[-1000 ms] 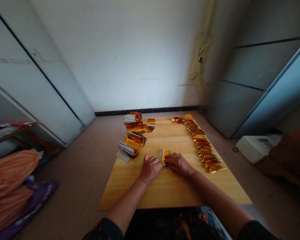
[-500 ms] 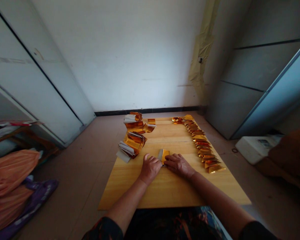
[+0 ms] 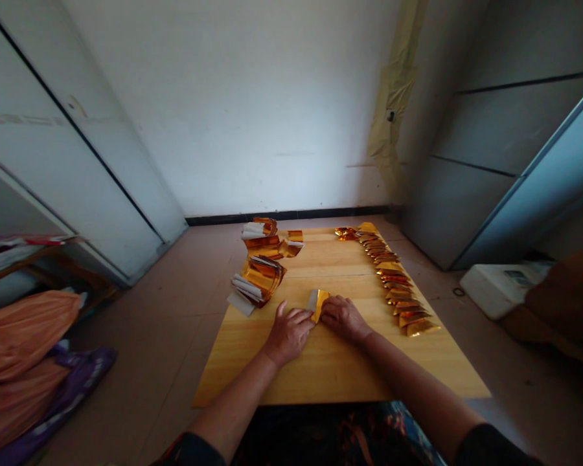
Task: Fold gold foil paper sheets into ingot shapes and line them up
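My left hand (image 3: 289, 335) and my right hand (image 3: 342, 318) meet on a small piece of gold foil paper (image 3: 319, 304) with a white backing showing at its left. Both hands press it against the wooden board (image 3: 340, 382), their fingertips at its lower and right edges. Its right part is hidden under my right fingers. Left of my hands lie loose heaps of gold foil with white paper strips (image 3: 258, 281). To the right, a long overlapping row of folded gold foil pieces (image 3: 397, 285) runs toward the board's far edge.
The board lies low, with a tiled floor around it. An orange bag (image 3: 22, 343) and purple cloth (image 3: 78, 382) lie at the left, by a wooden shelf (image 3: 43, 259). A white box (image 3: 495, 288) and a brown object (image 3: 568, 298) stand at the right.
My left hand has shifted slightly down and left, with its fingers spread a little more. The foil piece has tilted slightly between my hands. The heaps and the row have not moved.
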Action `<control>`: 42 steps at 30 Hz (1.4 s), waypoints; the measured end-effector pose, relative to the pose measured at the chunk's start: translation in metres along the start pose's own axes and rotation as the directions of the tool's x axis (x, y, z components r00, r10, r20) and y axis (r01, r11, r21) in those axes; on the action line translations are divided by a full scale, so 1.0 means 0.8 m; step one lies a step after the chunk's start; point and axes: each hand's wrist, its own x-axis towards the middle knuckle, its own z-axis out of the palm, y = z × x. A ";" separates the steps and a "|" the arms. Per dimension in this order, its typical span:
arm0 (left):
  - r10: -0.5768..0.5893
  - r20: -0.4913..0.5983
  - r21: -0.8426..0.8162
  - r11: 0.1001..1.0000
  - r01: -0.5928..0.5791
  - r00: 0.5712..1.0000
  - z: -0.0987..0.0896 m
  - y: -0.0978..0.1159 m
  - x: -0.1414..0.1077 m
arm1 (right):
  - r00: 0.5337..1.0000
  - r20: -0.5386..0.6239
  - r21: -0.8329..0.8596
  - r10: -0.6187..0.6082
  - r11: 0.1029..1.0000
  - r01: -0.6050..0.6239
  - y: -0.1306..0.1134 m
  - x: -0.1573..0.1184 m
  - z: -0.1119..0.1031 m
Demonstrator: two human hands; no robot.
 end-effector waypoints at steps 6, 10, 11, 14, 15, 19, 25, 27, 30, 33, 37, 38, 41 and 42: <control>-0.007 0.022 -0.004 1.000 0.007 1.000 -0.003 -0.001 0.004 | 0.989 0.036 -0.005 0.141 0.990 -0.141 -0.005 0.012 0.004; -0.029 0.021 -0.025 0.999 0.029 0.999 -0.003 0.000 0.007 | 0.976 0.049 -0.016 0.210 0.978 -0.209 -0.005 0.017 0.008; -0.031 0.020 -0.030 0.999 0.031 0.999 -0.003 0.000 0.008 | 0.974 0.048 -0.022 0.222 0.975 -0.221 -0.005 0.017 0.009; -0.033 0.024 -0.045 0.998 0.034 0.999 -0.002 0.001 0.006 | 0.970 0.033 -0.036 0.243 0.970 -0.241 -0.005 0.018 0.013; -0.037 0.022 -0.048 0.998 0.038 0.999 -0.001 0.001 0.005 | 0.969 0.022 -0.039 0.248 0.968 -0.247 -0.006 0.018 0.014; -0.042 0.016 -0.033 0.999 0.043 0.999 -0.002 0.005 0.002 | 0.963 -0.011 -0.042 0.270 0.962 -0.270 -0.010 0.017 0.015; -0.028 0.011 0.019 0.999 0.027 1.000 -0.003 0.008 0.003 | 0.960 0.002 -0.015 0.281 0.960 -0.281 -0.012 0.017 0.013; -0.026 -0.005 0.041 0.999 0.026 1.000 -0.002 0.010 0.005 | 0.956 0.006 -0.013 0.292 0.956 -0.292 -0.011 0.017 0.013; -0.049 -0.023 0.059 0.997 0.050 0.999 0.000 0.016 0.008 | 0.954 0.010 0.003 0.299 0.954 -0.299 -0.011 0.017 0.011; -0.081 -0.023 0.073 0.994 0.083 0.996 0.001 0.023 0.008 | 0.951 0.011 0.016 0.308 0.951 -0.309 -0.014 0.017 0.008; -0.068 -0.039 0.100 0.992 0.072 0.997 0.004 0.026 0.004 | 0.946 0.012 0.042 0.323 0.946 -0.323 -0.017 0.017 0.007; -0.063 -0.047 0.105 0.992 0.067 0.997 0.006 0.026 0.003 | 0.946 0.009 0.048 0.324 0.945 -0.324 -0.016 0.017 0.007; -0.059 -0.065 0.107 0.992 0.066 0.996 0.009 0.026 0.001 | 0.951 -0.004 0.075 0.309 0.948 -0.308 -0.013 0.018 0.009; -0.062 -0.069 0.106 0.992 0.069 0.996 0.009 0.026 0.001 | 0.955 -0.008 0.090 0.298 0.951 -0.296 -0.010 0.017 0.010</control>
